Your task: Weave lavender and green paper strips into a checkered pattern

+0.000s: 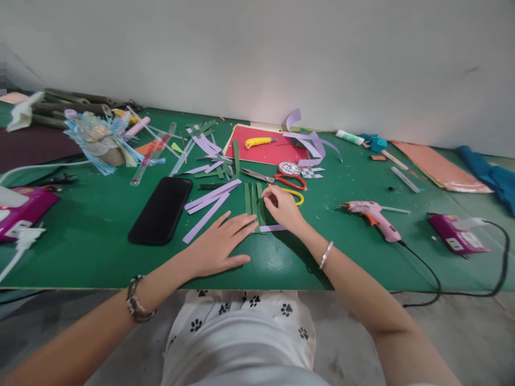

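My left hand (227,241) lies flat on the table with its fingers spread, the fingertips resting at the lower ends of several upright green paper strips (247,199). A light purple paper strip (272,228) runs crosswise at their lower ends, partly covered by both hands. My right hand (284,206) is curled in a pinch at the rightmost green paper strip (260,206), thumb and forefinger closed at its edge. Just beyond that hand lie scissors with a red handle (289,181) and a yellow handle (296,195). Loose purple strips (211,201) lie left of the green ones.
A black phone (161,212) lies to the left. Behind are a yellow cutter (259,142) on red paper (253,155), more strips, and a ruler (155,153). A pink glue gun (374,214), its cord, and purple power sockets (456,233) are at the right.
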A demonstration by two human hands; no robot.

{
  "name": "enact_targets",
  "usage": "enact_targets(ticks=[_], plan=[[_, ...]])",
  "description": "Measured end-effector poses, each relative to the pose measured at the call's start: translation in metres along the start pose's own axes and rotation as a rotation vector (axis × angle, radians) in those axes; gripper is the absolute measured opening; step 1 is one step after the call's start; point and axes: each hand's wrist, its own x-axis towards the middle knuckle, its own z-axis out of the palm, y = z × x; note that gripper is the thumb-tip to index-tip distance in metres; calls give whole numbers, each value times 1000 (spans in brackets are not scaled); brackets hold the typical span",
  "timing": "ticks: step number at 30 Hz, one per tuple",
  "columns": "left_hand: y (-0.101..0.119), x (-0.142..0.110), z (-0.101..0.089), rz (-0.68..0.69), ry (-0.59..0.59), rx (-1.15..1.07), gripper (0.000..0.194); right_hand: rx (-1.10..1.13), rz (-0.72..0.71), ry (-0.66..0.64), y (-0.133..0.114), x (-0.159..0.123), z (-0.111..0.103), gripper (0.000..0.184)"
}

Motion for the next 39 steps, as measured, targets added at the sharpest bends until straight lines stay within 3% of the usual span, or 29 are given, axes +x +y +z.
enact_targets(ticks=[2, 5, 10, 20, 31, 39], plan=[[-4, 2, -1, -75, 66, 3, 58, -33, -104, -60, -3, -5, -10, 8], [-8, 9, -3, -147, 125, -9, 50, -98, -230, -255, -8, -18, -23, 16], [-6, 17, -3, -209, 134, -138, 27, -209, -222, -423, -9, -33, -27, 30], [2, 23, 0, -206, 141, -164, 9, -158, -297, -413, -6, -31, -18, 14], [2, 22, -4, -127, 94, 70, 16, -241, -387, -371, -1, -35, -18, 4], [3, 23, -5, -160, 83, -5, 16, -253, -415, -368, 0, -38, -19, 6]])
